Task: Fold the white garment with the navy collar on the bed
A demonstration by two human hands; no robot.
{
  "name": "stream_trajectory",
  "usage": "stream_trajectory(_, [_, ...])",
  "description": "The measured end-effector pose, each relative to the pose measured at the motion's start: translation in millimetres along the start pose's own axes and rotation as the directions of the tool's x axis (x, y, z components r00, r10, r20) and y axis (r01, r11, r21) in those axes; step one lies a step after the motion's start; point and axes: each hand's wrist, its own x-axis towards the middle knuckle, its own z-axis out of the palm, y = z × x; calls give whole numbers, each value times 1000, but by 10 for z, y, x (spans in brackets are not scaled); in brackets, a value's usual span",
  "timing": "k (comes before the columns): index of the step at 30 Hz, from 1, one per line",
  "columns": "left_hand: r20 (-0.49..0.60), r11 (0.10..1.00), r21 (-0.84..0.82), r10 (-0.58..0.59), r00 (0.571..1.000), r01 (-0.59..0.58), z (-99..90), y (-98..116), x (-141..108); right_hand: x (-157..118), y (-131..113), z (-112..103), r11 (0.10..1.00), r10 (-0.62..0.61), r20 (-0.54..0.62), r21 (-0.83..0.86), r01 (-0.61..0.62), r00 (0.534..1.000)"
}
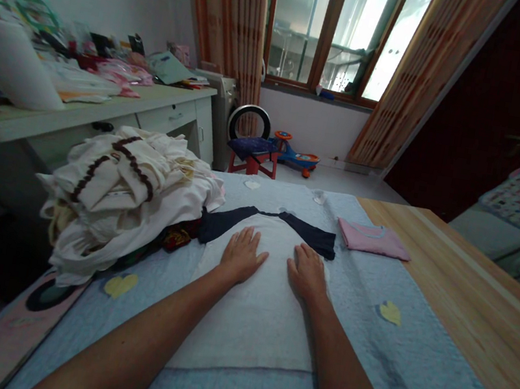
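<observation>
A white T-shirt (254,325) with dark navy sleeves lies spread flat, its collar toward the far side of the table. My left hand (243,256) rests palm down on the upper left of the shirt, fingers stretched out. Opposite it, my right hand (308,270) lies on the upper right part, also palm down with its fingers extended. Neither hand grips the cloth. Under the shirt is a light blue blanket (362,362) with yellow heart patches. A folded pink garment (374,239) sits beyond my right hand.
A heap of white clothes (141,195) with brown trim stands on the left. Bare wooden tabletop (469,306) shows at the right. A cluttered desk (153,118) stands at the left, and a red stool (254,162) and a blue ride-on toy (296,155) stand past the table.
</observation>
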Motion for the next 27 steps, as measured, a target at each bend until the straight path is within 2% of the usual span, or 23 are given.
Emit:
stream_trajectory(5, [-23,994,43,-102,994,103,-50,-142,-137,8,16,24,1000,-2,-9,-2,2,1000])
stream_trajectory(11, [-139,983,118,-121,983,138,-71,-199,-230,5,25,26,1000,-22,-19,2,22,1000])
stream_trajectory(14, [-138,989,120,-67,988,84,-49,-211,-129,5,24,29,1000,-20,-17,4,20,1000])
stream_trajectory(19, [-28,997,64,41,999,-40,-28,-189,180,7,20,21,1000,-10,-11,9,10,1000])
stream_trajectory(23, [28,985,11,175,984,-175,-42,-198,370,4,15,11,1000,-9,-8,18,9,1000])
stream_trajectory(27, [70,982,-8,189,979,-189,-52,-249,430,4,15,6,1000,-6,-4,23,6,1000])
